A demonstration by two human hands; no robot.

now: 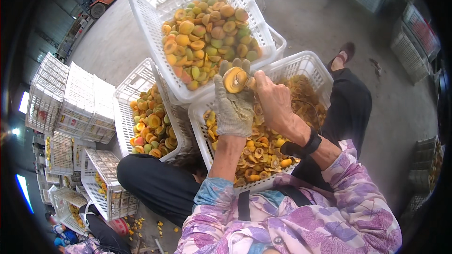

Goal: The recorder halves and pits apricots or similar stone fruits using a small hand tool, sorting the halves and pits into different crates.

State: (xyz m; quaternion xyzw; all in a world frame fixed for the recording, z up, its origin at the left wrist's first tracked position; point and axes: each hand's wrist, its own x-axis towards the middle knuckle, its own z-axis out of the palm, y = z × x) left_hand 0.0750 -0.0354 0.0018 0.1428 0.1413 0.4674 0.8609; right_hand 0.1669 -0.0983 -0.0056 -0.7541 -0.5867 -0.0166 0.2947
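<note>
The gloved left hand (235,110) is turned palm up, its thumb (220,89) out to the left and its fingers curled at the tips. The left forearm (225,155) reaches almost straight ahead. The bare right hand (274,99) is bent tight, knuckles up, close beside it; whether the two touch is hard to tell. The right forearm (326,154) slants inward.

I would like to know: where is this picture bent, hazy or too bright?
Head view: stacked crates bend toward the left rim; pale haze veils the upper floor; a light glares at far left; the fruit in the left hand looks fairly sharp.
</note>
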